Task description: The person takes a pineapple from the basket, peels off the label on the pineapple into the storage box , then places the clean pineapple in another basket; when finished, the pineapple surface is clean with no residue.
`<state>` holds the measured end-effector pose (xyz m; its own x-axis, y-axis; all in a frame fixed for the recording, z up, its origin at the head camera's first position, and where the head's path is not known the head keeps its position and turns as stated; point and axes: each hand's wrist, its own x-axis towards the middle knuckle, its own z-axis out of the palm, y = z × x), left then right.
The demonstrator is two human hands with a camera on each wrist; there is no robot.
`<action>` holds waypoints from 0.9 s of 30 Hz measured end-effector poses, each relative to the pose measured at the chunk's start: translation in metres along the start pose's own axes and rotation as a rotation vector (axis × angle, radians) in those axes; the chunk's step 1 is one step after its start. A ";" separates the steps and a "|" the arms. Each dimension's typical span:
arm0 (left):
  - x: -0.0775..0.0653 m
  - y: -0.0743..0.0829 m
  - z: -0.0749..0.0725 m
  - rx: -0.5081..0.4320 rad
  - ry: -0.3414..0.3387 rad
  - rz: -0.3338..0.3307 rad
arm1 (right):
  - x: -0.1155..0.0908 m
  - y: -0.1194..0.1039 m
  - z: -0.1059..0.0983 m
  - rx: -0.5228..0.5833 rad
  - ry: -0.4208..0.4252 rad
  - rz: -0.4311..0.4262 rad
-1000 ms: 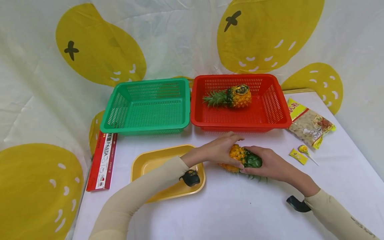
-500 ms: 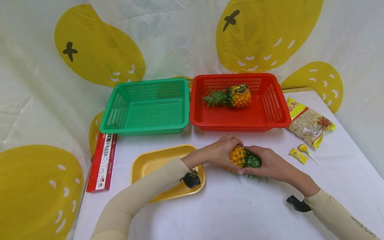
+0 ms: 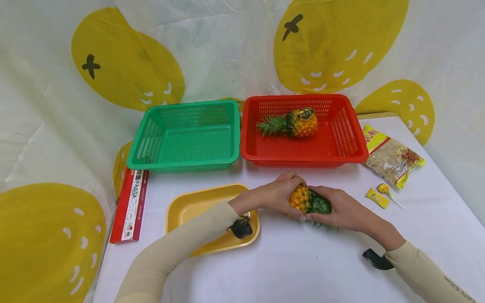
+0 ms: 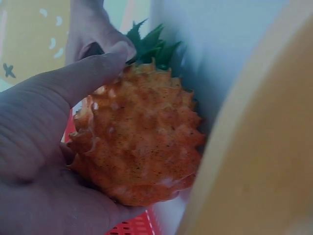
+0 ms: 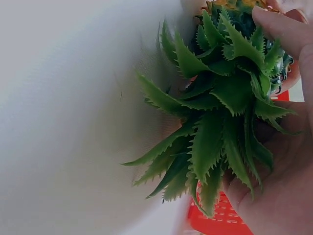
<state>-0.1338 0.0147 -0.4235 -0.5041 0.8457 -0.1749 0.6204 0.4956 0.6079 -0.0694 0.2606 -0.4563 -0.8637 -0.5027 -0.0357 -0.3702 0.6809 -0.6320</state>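
A pineapple (image 3: 300, 199) with an orange-yellow, knobbly body lies on the white tablecloth in front of the red basket, its green crown toward the right. My left hand (image 3: 279, 194) grips the body from the left, thumb on the near side and fingers over the far side. From the right, my right hand (image 3: 350, 209) holds the crown end, its thumb close to the left thumb. The left wrist view shows the spiky rounded base of the pineapple (image 4: 142, 134) against the left palm. Spiny green leaves (image 5: 220, 98) fan out beside the right palm in the right wrist view.
A red basket (image 3: 303, 159) behind the hands holds another pineapple (image 3: 305, 124). Left of it stands a green basket (image 3: 183, 162). A yellow tray (image 3: 176, 210) lies under the left forearm. Around the edges are a pasta box (image 3: 130, 206), a food bag (image 3: 394, 158), a yellow packet (image 3: 377, 198) and a lollipop (image 3: 383, 188).
The left hand's raised fingers have come down and closed around the pineapple's body. The right hand and the pineapple stay nearly in place.
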 end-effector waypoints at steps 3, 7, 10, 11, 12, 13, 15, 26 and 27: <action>0.001 -0.001 0.000 0.000 -0.002 0.014 | 0.000 0.000 0.001 -0.008 -0.008 0.007; 0.001 -0.001 0.001 0.014 0.005 0.026 | -0.001 0.000 0.000 -0.008 -0.012 0.005; 0.001 -0.002 0.002 0.021 0.009 0.018 | -0.002 0.000 -0.004 -0.006 -0.005 -0.003; 0.000 -0.002 0.002 0.023 0.010 0.016 | -0.003 0.000 -0.005 -0.007 -0.003 -0.004; 0.000 -0.002 0.002 0.022 0.010 0.016 | -0.004 0.000 -0.007 -0.007 0.001 -0.004; 0.000 -0.002 0.002 0.023 0.009 0.014 | -0.004 0.001 -0.008 -0.008 0.005 -0.004; 0.000 -0.002 0.001 0.021 0.008 0.009 | -0.006 0.002 -0.012 -0.003 0.011 -0.004; 0.001 -0.003 0.001 0.010 0.002 0.012 | -0.014 -0.002 -0.039 -0.056 0.117 -0.040; 0.001 -0.003 0.001 0.008 0.004 0.014 | -0.014 -0.003 -0.042 -0.063 0.133 -0.042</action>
<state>-0.1355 0.0140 -0.4264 -0.4972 0.8521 -0.1634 0.6326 0.4849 0.6039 -0.0706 0.2878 -0.4210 -0.8832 -0.4594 0.0951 -0.4239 0.6947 -0.5811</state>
